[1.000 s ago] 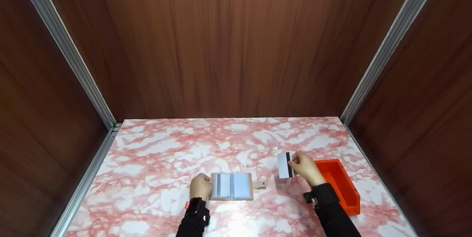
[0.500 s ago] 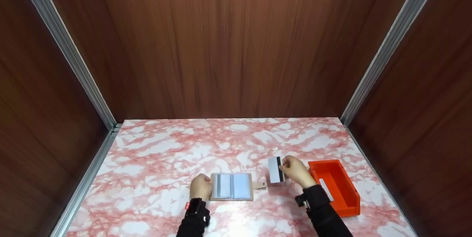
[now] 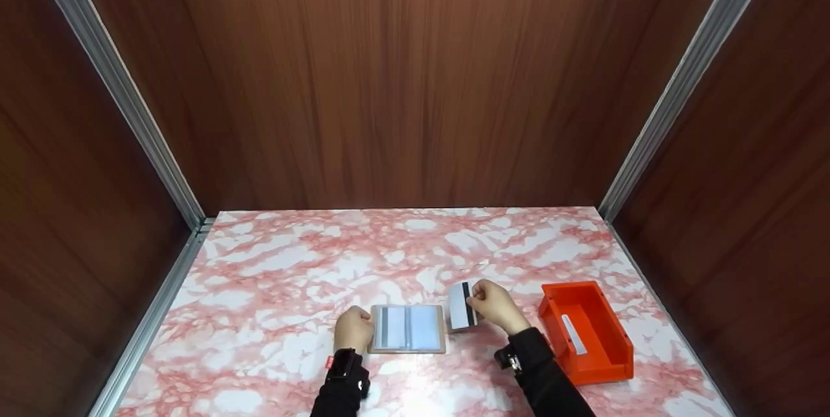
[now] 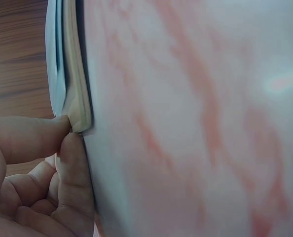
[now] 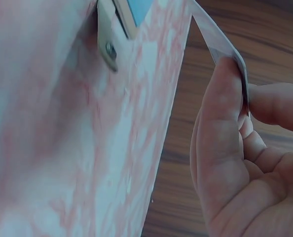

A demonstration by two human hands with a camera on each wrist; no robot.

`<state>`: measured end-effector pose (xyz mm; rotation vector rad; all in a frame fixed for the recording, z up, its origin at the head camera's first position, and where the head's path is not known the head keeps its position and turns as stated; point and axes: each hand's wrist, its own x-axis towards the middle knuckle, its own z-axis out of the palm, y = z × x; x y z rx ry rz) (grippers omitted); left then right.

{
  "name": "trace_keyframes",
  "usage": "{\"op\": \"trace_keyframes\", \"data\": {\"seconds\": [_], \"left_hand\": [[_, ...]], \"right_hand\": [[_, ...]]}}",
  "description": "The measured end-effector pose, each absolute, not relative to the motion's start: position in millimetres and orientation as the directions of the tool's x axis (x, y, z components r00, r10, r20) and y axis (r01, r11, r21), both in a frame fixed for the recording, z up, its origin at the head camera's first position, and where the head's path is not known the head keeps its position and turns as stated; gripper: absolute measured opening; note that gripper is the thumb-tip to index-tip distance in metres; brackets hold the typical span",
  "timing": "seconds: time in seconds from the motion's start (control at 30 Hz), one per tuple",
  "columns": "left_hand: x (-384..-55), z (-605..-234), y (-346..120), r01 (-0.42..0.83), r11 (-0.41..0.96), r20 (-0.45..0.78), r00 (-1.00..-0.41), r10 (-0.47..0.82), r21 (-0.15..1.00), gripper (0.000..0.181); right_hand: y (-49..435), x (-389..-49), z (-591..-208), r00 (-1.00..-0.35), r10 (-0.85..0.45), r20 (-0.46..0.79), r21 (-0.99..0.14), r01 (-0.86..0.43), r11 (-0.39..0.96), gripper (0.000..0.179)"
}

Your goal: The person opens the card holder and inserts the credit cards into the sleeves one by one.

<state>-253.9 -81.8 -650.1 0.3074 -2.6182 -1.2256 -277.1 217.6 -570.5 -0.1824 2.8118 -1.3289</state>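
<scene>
An open card holder (image 3: 425,328) with a tan cover and clear plastic sleeves lies on the table. My left hand (image 3: 353,328) pinches its left edge; in the left wrist view, thumb and forefinger meet at the corner of the cover (image 4: 77,94). My right hand (image 3: 496,305) holds a white card (image 3: 459,307) with a dark stripe by its right side, just right of the card holder. In the right wrist view the card (image 5: 220,37) is pinched between thumb and fingers, above the table. The holder's snap strap (image 5: 108,47) sticks out below it there.
A red-orange plastic bin (image 3: 606,329) stands on the right, beside the right forearm, with a white strip (image 3: 574,334) on its inner side. The pink-and-white marbled table (image 3: 272,287) is enclosed by brown wood-grain walls (image 3: 402,80) with metal corner rails.
My right hand has carried the card leftward and slightly nearer, from beside the bin to the card holder's right edge. The left hand and card holder stay in place.
</scene>
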Motion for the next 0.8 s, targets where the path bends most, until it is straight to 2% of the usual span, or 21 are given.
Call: {"op": "trace_keyframes", "data": {"seconds": [0.8], "left_hand": [[-255.2, -652.8, -82.7, -0.078, 0.628, 0.132, -0.951, -0.280, 0.775, 0.014]], "right_hand": [[175.1, -278.5, -588.3, -0.983, -0.185, -0.017, -0.798, -0.098, 0.594, 0.013]]}}
